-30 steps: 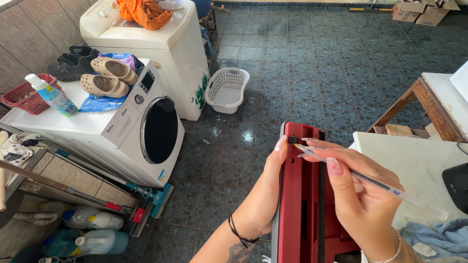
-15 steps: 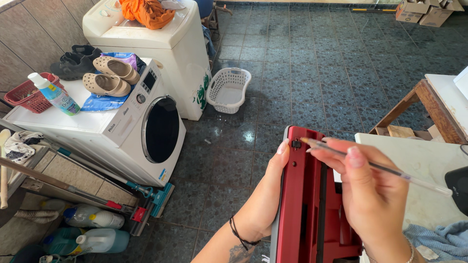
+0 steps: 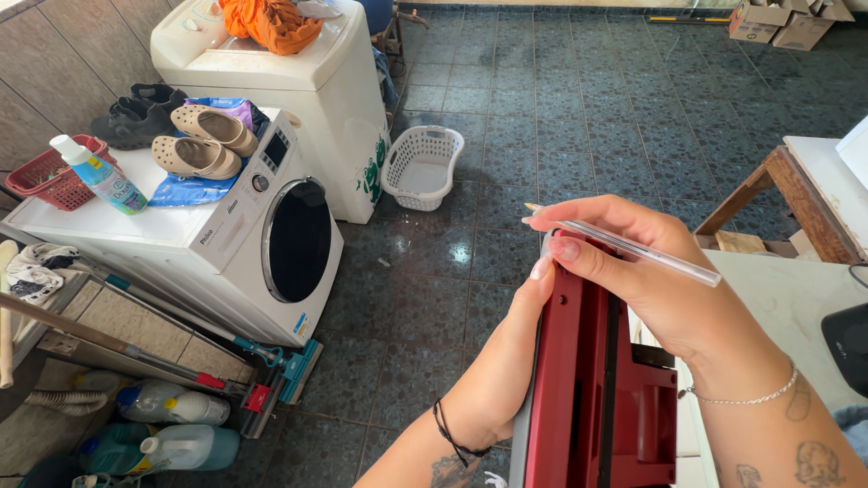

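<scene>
my left hand (image 3: 506, 361) grips the upright red device (image 3: 592, 380) along its left edge, holding it on end in front of me, beside the white table (image 3: 787, 307). my right hand (image 3: 651, 271) pinches 1 clear thin pen (image 3: 633, 246) between fingers and thumb, its tip hovering at the device's top edge. as far as i can judge, the poking at that top is under way; nothing looks opened or removed yet.
</scene>
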